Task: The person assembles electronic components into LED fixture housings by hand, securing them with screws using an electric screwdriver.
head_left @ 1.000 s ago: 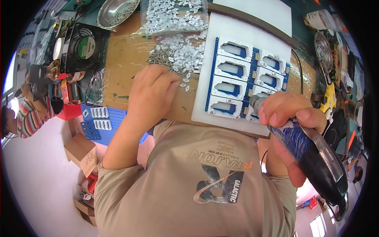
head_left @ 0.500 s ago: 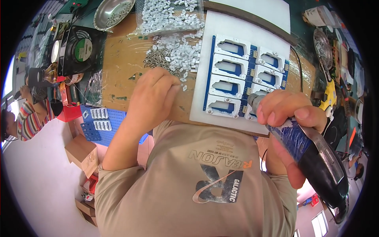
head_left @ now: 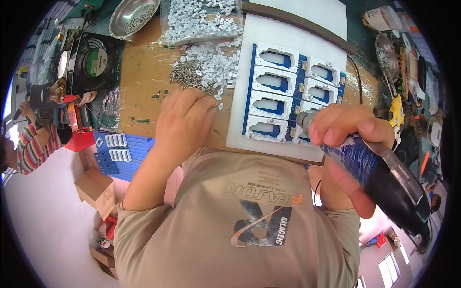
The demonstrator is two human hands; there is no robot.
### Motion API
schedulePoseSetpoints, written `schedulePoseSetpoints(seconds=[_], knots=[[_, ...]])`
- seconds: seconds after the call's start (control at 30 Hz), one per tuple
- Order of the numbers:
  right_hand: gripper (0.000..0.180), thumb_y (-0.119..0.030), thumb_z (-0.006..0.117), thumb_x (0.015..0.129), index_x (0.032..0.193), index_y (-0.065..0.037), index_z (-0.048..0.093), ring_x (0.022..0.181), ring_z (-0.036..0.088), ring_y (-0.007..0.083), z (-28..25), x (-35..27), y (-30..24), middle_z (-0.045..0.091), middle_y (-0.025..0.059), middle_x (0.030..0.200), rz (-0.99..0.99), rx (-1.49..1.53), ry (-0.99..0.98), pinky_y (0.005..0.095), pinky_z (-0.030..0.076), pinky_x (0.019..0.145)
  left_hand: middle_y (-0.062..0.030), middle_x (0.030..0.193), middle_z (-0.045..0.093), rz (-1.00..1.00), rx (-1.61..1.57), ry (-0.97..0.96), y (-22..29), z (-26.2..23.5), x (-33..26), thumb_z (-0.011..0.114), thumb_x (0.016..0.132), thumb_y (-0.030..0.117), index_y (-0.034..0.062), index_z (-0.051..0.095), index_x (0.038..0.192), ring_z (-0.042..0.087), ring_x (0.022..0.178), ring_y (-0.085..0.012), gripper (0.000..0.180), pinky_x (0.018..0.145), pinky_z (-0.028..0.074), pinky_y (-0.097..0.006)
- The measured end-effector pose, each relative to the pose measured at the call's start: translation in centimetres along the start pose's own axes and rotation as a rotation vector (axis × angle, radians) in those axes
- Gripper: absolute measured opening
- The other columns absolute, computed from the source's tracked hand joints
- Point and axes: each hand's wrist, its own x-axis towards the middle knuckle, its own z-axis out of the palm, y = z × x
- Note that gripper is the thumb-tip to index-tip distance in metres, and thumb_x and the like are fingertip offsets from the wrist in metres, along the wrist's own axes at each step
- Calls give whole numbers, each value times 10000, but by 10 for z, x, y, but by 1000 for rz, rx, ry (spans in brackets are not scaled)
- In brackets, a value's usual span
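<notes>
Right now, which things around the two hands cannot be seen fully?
Head view:
Left hand: its back hides the fingertips and anything they hold.
Lowest white frame in the right column: partly covered by the right hand and power tool.
Bag of white parts: cut off by the upper edge.

The right hand (head_left: 349,122) partly hides the power tool (head_left: 396,181), and the top edge crops the plastic bag (head_left: 169,30).
</notes>
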Motion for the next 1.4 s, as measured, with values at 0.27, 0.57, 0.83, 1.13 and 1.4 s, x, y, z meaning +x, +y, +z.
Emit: schedulePoseSetpoints(seconds=[0.27, 0.57, 0.83, 1.13, 1.4], knots=[[1136, -818, 758, 751, 1541, -79, 413, 855, 630, 283, -4, 8, -4, 614, 127, 1102, -45, 42, -31, 417, 523, 696, -59, 998, 649, 32, -159, 78, 20, 1, 11, 785, 736, 40, 96, 719, 937, 632, 880, -295, 219, 790, 506, -405], [1011, -798, 782, 747, 1437, -126, 474, 803, 648, 245, 2, 19, -27, 616, 82, 1018, -19, 8, 12, 393, 516, 691, -63, 1006, 622, 163, -356, -9, 67, 42, 49, 786, 731, 50, 86, 696, 924, 615, 893, -282, 216, 794, 490, -398], [1001, -764, 792, 768, 1474, -133, 466, 790, 645, 252, 24, 19, -31, 614, 85, 1014, 82, 73, 236, 406, 516, 678, -48, 1002, 624, 129, -327, -13, 70, 45, 50, 777, 724, 59, 89, 703, 914, 611, 878, -267, 206, 786, 484, -394], [1032, -751, 805, 765, 1490, -113, 443, 825, 642, 284, 1, 25, -24, 623, 126, 1071, 82, 10, -78, 433, 540, 715, -35, 1001, 616, 123, -311, -11, 69, 48, 48, 783, 713, 84, 102, 704, 907, 603, 881, -257, 210, 783, 471, -385], [916, -728, 840, 746, 1318, -100, 496, 836, 642, 279, 18, 22, -28, 632, 133, 1066, 158, -4, 55, 443, 552, 735, -25, 1006, 620, 124, -306, -29, 70, 50, 50, 777, 716, 113, 123, 714, 908, 603, 892, -254, 202, 790, 464, -387]])
